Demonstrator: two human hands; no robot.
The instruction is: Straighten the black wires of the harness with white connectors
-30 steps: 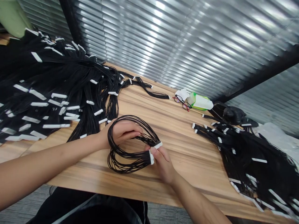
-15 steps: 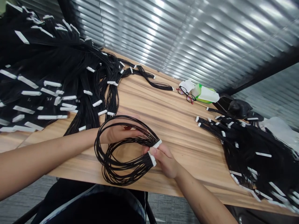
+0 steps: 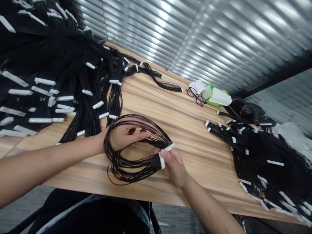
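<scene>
A black wire harness (image 3: 140, 174) is bent round into a loop above the table, its two white end connectors brought close together. My right hand (image 3: 174, 165) pinches it at these ends, thumb over the upper connector (image 3: 169, 147) and beside the lower connector (image 3: 162, 161). Inside the loop is my left hand (image 3: 122, 136), its fingers curled behind the upper wires and partly hidden by them. The left thumb points right along the strands, with a small gap between it and the fingers.
A large heap of black harnesses (image 3: 48, 48) with white connectors covers the table's left side. Another pile (image 3: 258, 162) lies at the right. Glasses (image 3: 196, 97) and a green-and-white packet (image 3: 216, 96) sit near the back edge. Behind stands a corrugated metal wall (image 3: 185, 35).
The looped harness and both hands have shifted slightly right and up in view. The loop's lower strands are gathered closer, with one strand hanging apart. My right hand keeps its pinch at the connectors.
</scene>
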